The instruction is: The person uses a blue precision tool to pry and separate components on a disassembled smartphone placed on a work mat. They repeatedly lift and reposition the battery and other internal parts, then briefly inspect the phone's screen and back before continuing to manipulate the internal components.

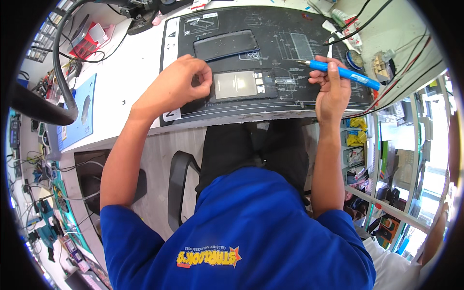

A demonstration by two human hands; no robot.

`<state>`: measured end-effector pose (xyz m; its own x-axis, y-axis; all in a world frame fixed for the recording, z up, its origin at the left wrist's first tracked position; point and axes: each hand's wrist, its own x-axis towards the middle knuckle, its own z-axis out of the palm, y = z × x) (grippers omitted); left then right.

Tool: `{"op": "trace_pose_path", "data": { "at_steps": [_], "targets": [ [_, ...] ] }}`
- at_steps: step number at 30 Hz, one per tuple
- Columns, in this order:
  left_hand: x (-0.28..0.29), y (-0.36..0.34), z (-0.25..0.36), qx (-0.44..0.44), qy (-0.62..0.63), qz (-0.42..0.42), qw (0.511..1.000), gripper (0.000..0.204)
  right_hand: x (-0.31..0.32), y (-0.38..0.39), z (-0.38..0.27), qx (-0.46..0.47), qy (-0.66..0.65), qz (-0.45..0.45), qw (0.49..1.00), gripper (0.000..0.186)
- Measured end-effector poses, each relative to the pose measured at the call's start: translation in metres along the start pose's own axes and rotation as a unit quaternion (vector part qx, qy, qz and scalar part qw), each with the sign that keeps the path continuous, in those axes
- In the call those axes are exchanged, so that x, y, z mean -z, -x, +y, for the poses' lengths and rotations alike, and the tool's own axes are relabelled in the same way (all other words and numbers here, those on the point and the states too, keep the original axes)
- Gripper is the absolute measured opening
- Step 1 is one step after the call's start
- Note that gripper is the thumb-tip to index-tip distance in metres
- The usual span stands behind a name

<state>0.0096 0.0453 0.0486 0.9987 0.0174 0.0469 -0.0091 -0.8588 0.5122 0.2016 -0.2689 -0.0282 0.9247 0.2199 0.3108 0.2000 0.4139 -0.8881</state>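
An opened smartphone (237, 84) lies on a black work mat (285, 19), its pale inner plate and small parts at its right end exposed. My left hand (186, 79) is at the phone's left end, thumb and fingers curled together in a pinch; whatever they hold, if anything, is hidden. To the right of the phone, my right hand (333, 92) holds a slim blue screwdriver (345, 73) by its handle, the thin metal tip pointing left, above the mat and apart from the phone. Behind the phone lies a dark phone cover (226, 45), with a camera cluster by its right end.
A round tin (354, 59), white tools and tubes (345, 24) crowd the right back, with cables (403, 67) hanging near my right hand. On the left are a thick black flexible arm (65, 72), a blue mat (82, 113) and a red box (87, 46).
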Motion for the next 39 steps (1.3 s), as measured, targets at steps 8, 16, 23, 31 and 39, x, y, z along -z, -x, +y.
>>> {"op": "trace_pose_path", "data": {
  "at_steps": [8, 16, 23, 31, 39],
  "targets": [
    [-0.002, 0.011, -0.006, 0.092, 0.055, 0.009, 0.994, 0.019, -0.001, 0.001, -0.002, 0.014, -0.003, -0.020, 1.000, 0.029],
    [-0.025, 0.019, -0.012, 0.022, 0.040, 0.093, 0.995, 0.019, -0.002, 0.002, -0.002, 0.019, -0.011, -0.018, 1.000, 0.028],
    [-0.023, 0.013, -0.009, -0.050, -0.100, 0.074, 0.991, 0.013, -0.001, 0.002, -0.003, 0.015, -0.009, -0.024, 1.000, 0.027],
    [-0.005, -0.038, -0.023, -0.037, -0.130, 0.120, 0.984, 0.018, 0.000, 0.001, 0.000, 0.021, -0.018, -0.034, 0.999, 0.028],
    [-0.003, -0.027, -0.017, 0.067, 0.021, 0.124, 0.990, 0.024, -0.004, 0.002, -0.005, 0.003, -0.013, -0.014, 1.000, 0.027]
  ]
}}
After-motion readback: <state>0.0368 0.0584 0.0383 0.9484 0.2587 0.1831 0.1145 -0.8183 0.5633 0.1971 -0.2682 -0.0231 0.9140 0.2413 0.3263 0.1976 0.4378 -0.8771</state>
